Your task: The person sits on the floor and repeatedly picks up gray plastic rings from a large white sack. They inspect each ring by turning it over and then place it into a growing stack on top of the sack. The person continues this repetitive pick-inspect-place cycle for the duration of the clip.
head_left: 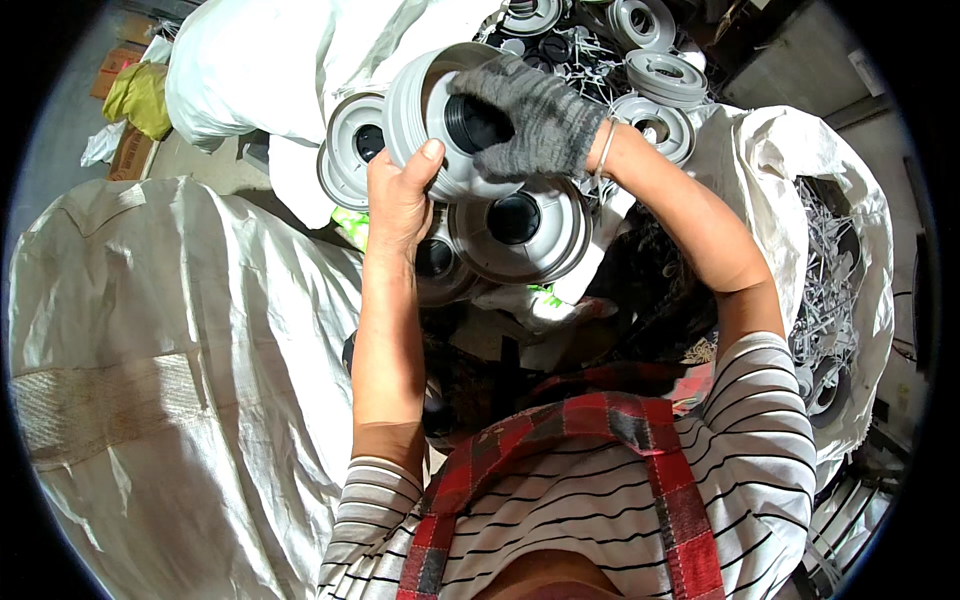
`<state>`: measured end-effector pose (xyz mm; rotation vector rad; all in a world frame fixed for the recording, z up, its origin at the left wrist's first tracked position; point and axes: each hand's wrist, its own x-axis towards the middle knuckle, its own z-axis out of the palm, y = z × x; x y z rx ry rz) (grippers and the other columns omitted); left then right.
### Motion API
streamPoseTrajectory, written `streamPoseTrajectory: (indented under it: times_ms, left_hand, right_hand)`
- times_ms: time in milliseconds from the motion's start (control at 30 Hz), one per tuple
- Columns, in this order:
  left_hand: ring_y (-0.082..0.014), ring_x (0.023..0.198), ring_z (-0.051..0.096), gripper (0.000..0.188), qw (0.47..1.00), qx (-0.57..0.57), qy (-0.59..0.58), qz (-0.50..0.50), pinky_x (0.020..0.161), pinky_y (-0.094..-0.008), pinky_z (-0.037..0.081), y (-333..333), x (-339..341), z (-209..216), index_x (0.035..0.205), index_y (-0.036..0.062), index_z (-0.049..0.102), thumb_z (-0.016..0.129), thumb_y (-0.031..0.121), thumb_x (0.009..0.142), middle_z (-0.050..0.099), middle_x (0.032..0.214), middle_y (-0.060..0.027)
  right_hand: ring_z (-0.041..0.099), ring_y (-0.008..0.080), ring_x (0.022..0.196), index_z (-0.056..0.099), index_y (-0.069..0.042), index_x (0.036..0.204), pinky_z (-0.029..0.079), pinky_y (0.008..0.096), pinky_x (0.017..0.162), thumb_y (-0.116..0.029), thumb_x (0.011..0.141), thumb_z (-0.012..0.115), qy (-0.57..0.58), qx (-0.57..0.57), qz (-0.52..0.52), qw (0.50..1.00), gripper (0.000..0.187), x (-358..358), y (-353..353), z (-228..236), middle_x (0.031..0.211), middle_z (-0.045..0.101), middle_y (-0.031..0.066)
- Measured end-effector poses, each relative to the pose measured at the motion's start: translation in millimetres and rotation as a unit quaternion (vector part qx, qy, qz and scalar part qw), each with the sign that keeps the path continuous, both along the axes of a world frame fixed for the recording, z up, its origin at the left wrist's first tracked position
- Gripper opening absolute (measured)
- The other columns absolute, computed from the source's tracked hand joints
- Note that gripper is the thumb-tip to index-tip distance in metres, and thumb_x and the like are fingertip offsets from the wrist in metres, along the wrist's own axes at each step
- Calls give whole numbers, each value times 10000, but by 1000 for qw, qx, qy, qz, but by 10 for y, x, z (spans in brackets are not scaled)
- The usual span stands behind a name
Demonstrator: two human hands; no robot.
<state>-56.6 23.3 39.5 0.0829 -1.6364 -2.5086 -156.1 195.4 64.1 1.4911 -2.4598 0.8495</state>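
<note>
My bare left hand (403,192) grips the lower edge of a round grey plastic housing (408,110), its thumb pressed on the rim. The housing is tilted, with its hollow side partly facing me. My right hand (548,115), in a grey knit glove, reaches over it from the right. Its thumb and fingers are closed around a black threaded plastic ring (462,122) in the middle of the housing. Just below is another grey round housing (562,228) with a black centre. A similar one (343,135) sits to the left, and a third (445,292) is partly covered lower down.
A large white woven sack (180,330) fills the left side, and another white bag (250,70) lies beyond. Several grey rings (665,75) and thin plastic scraps (590,70) are piled at the far right. An opened white sack (760,150) on the right holds more scraps (825,260).
</note>
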Motion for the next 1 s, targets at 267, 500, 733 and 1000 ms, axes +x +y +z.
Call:
streamPoseTrajectory:
  times_ms: [267,500,733,1000]
  left_hand:
    - [-132,830,580,411,999,-46,-18,-12,753,-274,470,-4,120,24,1020,-43,571,741,204,738,612,945,-68]
    - [-91,700,567,318,978,-201,-51,39,621,-231,459,59,128,-48,953,11,592,739,153,710,615,812,-33]
    - [-71,661,552,275,982,-181,-41,35,590,-205,442,25,113,-113,902,8,610,737,164,715,619,777,-18]
    - [-150,838,594,401,999,-35,-16,-23,767,-278,479,-35,125,-78,1050,-64,571,716,171,759,621,968,-100]
  right_hand:
    - [519,330,1078,465,-56,1224,418,385,942,-270,619,707,-73,-125,13,989,686,86,-48,-233,1148,527,179]
    - [541,335,990,501,-35,1153,445,387,874,-296,636,715,-66,-191,-43,978,617,119,-94,-318,1049,545,190]
    - [544,320,994,513,-33,1140,437,374,895,-305,621,713,-95,-188,-11,977,620,98,-25,-310,1058,552,171]
    - [493,333,1103,486,-72,1235,403,388,965,-266,599,710,-18,-85,4,996,702,83,-2,-287,1187,495,174]
